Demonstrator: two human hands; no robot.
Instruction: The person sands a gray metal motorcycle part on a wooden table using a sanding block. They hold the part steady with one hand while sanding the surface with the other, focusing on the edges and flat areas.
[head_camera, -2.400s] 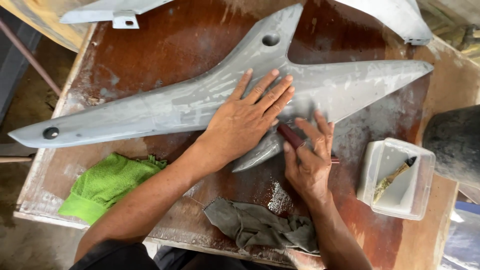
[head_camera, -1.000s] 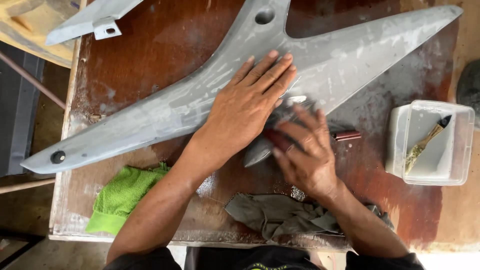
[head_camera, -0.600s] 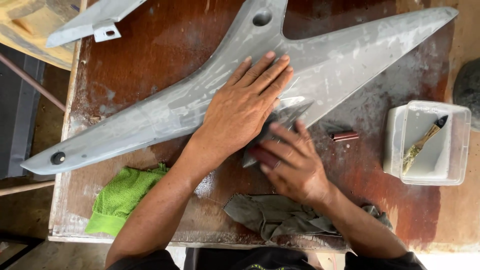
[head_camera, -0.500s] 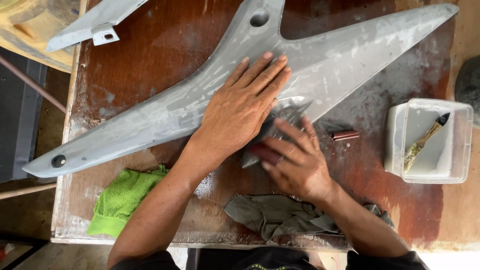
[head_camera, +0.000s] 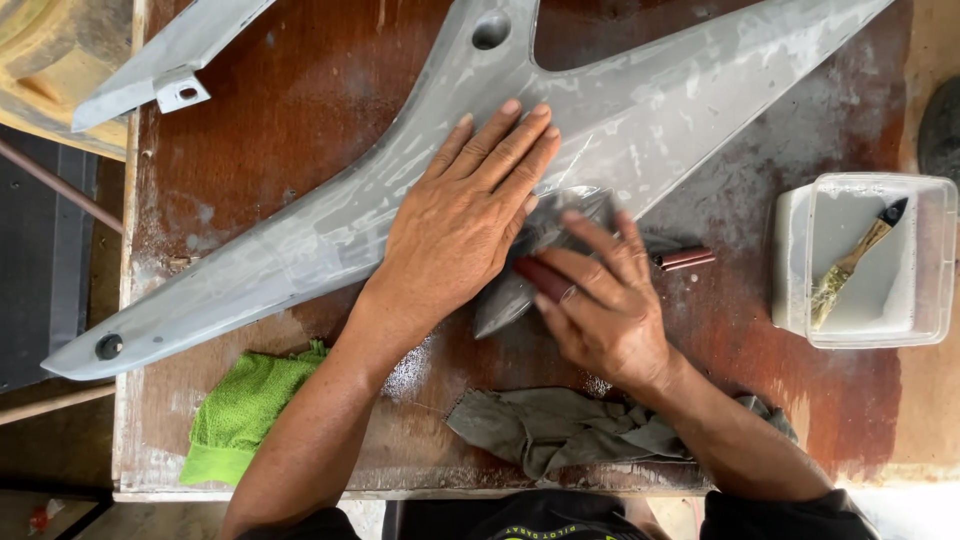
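Right hand (head_camera: 600, 310) is shifted slightly lower along the grey panel (head_camera: 640, 110) since a moment ago.
Sanding pad (head_camera: 540, 275) is pinched in its grip; left hand (head_camera: 460, 225) is laid flat, ungripped, so the panel is pinned to the table (head_camera: 300, 100).

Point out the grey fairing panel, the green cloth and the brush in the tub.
grey fairing panel (head_camera: 300, 250), head view, bare left arm of panel
green cloth (head_camera: 240, 410), head view, middle of cloth
brush (head_camera: 850, 265), head view, handle

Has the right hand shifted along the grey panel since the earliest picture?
Yes. The right hand has moved up onto the grey panel's lower prong, closer to the flat left hand, which stayed put.
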